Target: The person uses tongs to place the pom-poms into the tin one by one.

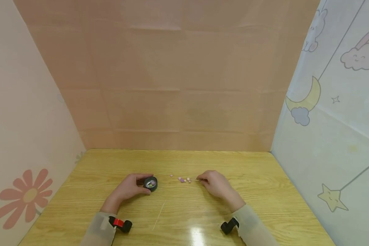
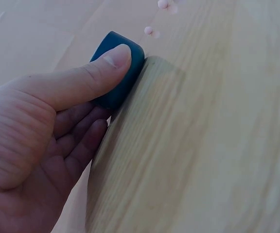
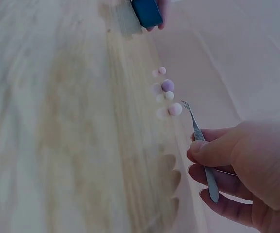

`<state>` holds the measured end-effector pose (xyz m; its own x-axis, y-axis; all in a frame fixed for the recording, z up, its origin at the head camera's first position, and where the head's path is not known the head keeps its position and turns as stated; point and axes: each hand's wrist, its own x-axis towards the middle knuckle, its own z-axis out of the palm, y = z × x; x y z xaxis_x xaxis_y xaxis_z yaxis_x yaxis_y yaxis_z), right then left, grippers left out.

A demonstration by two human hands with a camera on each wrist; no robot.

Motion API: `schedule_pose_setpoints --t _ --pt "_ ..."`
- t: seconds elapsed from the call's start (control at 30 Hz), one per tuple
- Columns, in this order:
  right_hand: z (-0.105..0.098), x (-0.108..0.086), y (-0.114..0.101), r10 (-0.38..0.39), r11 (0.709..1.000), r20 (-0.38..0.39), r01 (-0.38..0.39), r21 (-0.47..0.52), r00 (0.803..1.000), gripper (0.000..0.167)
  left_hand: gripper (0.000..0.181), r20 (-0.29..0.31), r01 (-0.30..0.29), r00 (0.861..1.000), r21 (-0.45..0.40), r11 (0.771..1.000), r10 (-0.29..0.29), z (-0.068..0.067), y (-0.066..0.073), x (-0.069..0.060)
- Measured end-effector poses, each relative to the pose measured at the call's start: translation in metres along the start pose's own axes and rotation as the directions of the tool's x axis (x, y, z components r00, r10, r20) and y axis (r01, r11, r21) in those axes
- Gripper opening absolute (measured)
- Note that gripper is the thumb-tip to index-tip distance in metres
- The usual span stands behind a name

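My left hand (image 1: 126, 188) grips a small dark round tin (image 1: 155, 186) between thumb and fingers. The tin tilts toward the head camera, and a few small coloured balls (image 1: 152, 183) lie inside it. In the left wrist view its blue-green side wall (image 2: 125, 80) shows under the thumb, with its inside hidden. My right hand (image 1: 217, 186) pinches bent-tip metal tweezers (image 3: 211, 182). Their slightly parted tips are beside a pink ball (image 3: 175, 109); whether they touch it I cannot tell. A purple ball (image 3: 167, 85) and a white ball (image 3: 169, 95) sit close by.
Between the hands, several small balls lie on the wood-grain table (image 1: 184, 208). One pink ball (image 1: 171, 175) is apart from the others, nearer the tin. A peach sheet (image 1: 184, 85) stands behind the table, with a patterned panel (image 1: 341, 136) at the right.
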<state>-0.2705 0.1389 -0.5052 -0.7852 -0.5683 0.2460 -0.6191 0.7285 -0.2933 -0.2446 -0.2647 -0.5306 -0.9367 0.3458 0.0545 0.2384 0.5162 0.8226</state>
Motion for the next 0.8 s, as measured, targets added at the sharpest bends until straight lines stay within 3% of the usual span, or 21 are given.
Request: schedule_pose_setpoints --t 0.8 --pt "-0.003 -0.011 0.006 -0.046 0.999 0.012 0.046 -0.011 0.999 0.019 0.069 -0.008 0.034 0.999 0.01 0.999 -0.034 0.006 0.015 -0.005"
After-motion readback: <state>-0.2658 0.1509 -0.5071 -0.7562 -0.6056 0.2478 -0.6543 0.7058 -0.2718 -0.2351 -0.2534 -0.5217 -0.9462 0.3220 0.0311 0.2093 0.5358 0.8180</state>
